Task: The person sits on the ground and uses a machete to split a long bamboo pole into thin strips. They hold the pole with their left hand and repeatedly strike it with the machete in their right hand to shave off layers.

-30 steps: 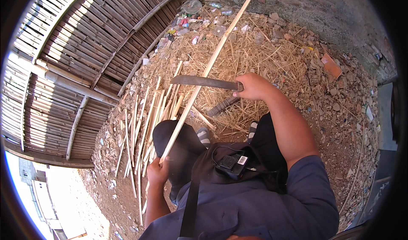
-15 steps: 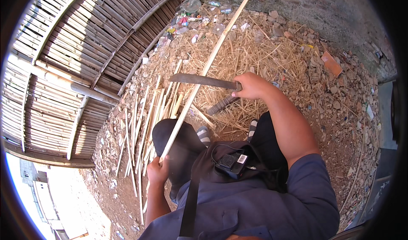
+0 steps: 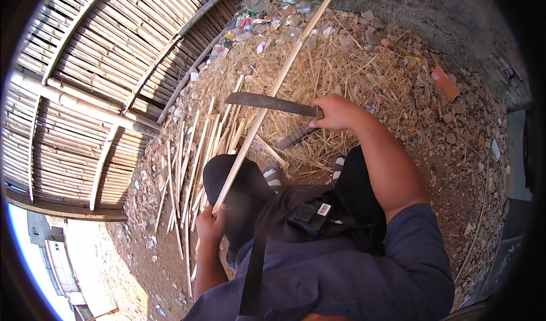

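My left hand is closed round the near end of a long, pale bamboo strip, by my left knee. The strip slants up and away to the right, toward the brick wall. In my right hand is the handle of a machete. Its dark, broad blade points left and lies across the strip about midway; whether it cuts into the strip I cannot tell. Below the right hand, a dark ridged rod-like piece rests on the straw, partly covered by the hand.
Several split bamboo strips lie on the ground left of my knee. A heap of straw-like shavings spreads ahead, with litter behind it. A bamboo-slat wall stands at left, a brick wall at the back, rubble at right.
The strip has rolled slightly, so its broad face looks darker and wider. The machete blade has tilted a little with its tip higher, still across the strip. Both hands keep their grip.
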{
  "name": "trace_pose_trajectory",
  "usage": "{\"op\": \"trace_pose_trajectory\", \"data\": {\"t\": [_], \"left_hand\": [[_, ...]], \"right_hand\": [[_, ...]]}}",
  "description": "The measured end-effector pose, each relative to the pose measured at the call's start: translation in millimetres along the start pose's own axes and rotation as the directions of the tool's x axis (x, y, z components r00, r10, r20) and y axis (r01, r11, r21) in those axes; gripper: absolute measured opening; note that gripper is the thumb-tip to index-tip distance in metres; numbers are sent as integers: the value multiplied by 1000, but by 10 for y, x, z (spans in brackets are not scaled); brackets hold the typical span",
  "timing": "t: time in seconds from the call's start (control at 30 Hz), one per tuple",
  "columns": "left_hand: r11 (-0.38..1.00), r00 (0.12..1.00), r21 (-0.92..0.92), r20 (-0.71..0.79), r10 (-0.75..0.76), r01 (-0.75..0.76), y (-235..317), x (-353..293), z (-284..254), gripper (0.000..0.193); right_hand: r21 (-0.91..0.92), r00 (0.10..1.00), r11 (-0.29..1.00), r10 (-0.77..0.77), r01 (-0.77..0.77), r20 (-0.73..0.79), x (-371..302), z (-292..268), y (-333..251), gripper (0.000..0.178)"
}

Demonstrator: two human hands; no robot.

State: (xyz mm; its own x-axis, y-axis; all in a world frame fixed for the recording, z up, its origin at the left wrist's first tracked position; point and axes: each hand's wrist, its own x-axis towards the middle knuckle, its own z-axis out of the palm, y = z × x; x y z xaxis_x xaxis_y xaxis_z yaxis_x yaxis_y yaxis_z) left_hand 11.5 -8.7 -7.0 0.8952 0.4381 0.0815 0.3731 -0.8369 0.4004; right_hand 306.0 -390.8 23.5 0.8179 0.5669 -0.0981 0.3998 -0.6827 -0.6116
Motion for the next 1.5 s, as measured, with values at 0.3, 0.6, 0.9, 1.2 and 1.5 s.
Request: {"op": "trace_pose_trajectory", "data": {"t": [0.3,0.6,0.9,1.2,1.5], "left_hand": [[1000,1000,15,-18,-10,10,17,-5,5,50],[1000,1000,18,6,6,-6,6,6,-12,49],[1000,1000,-29,4,11,-11,12,0,-21,48],[999,1000,-47,7,2,-2,-12,-1,-13,48],[999,999,-32,32,-20,21,30,-2,-32,49]], "right_hand": [[28,999,999,14,-15,31,-25,-32,-59,37],[15,986,1000,21,-24,163,-22,-127,-86,39],[-10,994,1000,-22,23,111,-36,-112,-79,37],[-24,991,999,-22,26,134,-86,-160,-185,35],[-43,993,999,-27,32,112,-43,-67,-101,34]]}}
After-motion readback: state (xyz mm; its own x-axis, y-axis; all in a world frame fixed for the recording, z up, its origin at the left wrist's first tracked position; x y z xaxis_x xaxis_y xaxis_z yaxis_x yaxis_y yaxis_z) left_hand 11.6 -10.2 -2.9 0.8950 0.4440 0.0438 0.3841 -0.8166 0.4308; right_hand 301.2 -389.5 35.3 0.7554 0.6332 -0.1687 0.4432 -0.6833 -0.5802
